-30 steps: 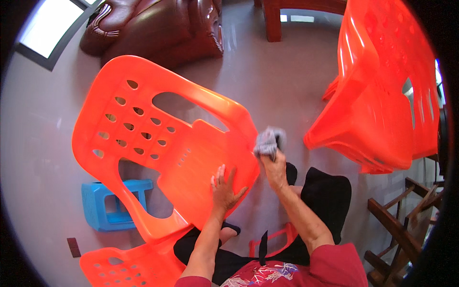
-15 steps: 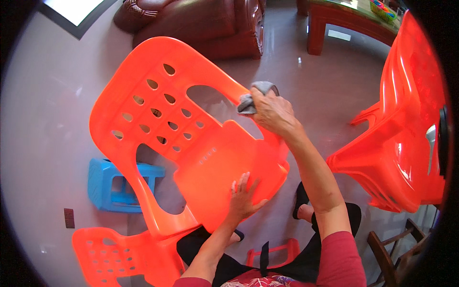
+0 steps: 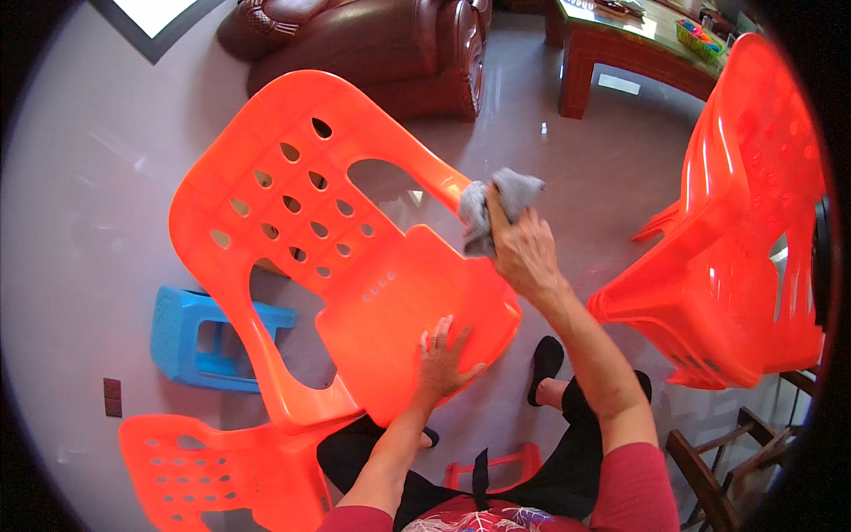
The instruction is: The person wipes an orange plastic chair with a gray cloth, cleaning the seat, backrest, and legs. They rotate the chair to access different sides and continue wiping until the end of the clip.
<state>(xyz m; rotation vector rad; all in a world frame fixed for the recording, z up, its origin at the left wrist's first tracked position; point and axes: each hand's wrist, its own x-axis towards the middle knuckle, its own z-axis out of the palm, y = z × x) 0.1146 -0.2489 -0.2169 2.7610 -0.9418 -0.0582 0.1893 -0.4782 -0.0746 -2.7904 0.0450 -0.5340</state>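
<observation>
In front of me stands an orange-red plastic armchair (image 3: 377, 324), tilted in view, with drop-shaped holes through its backrest. My left hand (image 3: 443, 359) lies flat on its seat, fingers spread. On the chair's right armrest, my right hand (image 3: 523, 244) presses a grey cloth (image 3: 479, 217); the fingers are closed on it and part of the cloth sticks out past them. The stretch of armrest under the cloth is hidden.
A blue plastic stool (image 3: 199, 341) lies left of the chair. Another orange chair (image 3: 191, 470) is at lower left, and stacked orange chairs (image 3: 718, 266) stand at right. Behind are a brown leather sofa (image 3: 372, 53) and a wooden table (image 3: 576, 71). A red stool (image 3: 505, 465) sits between my legs.
My right hand and the cloth have moved a little down along the armrest, and more of the cloth now shows. My left hand stays on the seat. The view has shifted slightly.
</observation>
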